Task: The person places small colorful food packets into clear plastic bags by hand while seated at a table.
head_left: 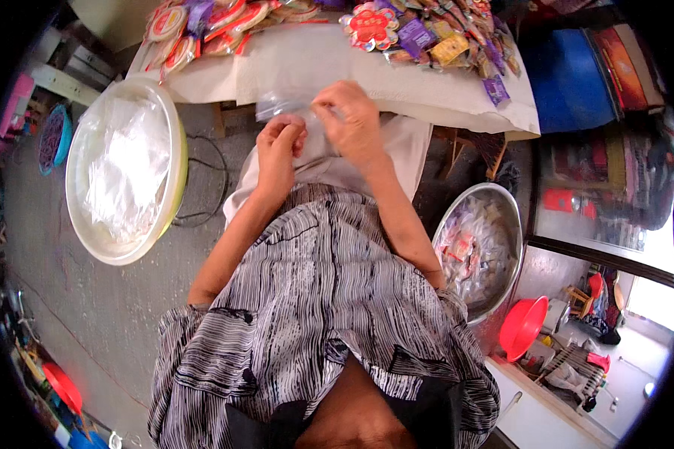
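A clear plastic bag (292,70) lies partly over the front edge of the cloth-covered table (438,104), its near edge towards me. At that near edge my left hand (281,137) has its fingers curled and the thumb pressed against them, apparently pinching the plastic. My right hand (351,120), slightly blurred, is raised beside the bag's right corner. Its thumb and forefinger come together, but whether film is between them is unclear. A pale cloth (326,157) covers my lap under both hands.
Flat packaged snacks (219,28) are heaped at the table's left, small wrapped snacks (427,39) at its right. On my left stands a basin (73,185) of clear bags (126,163). To my right is a metal basin (519,236) of wrapped pieces (472,252), near a red basin (525,328).
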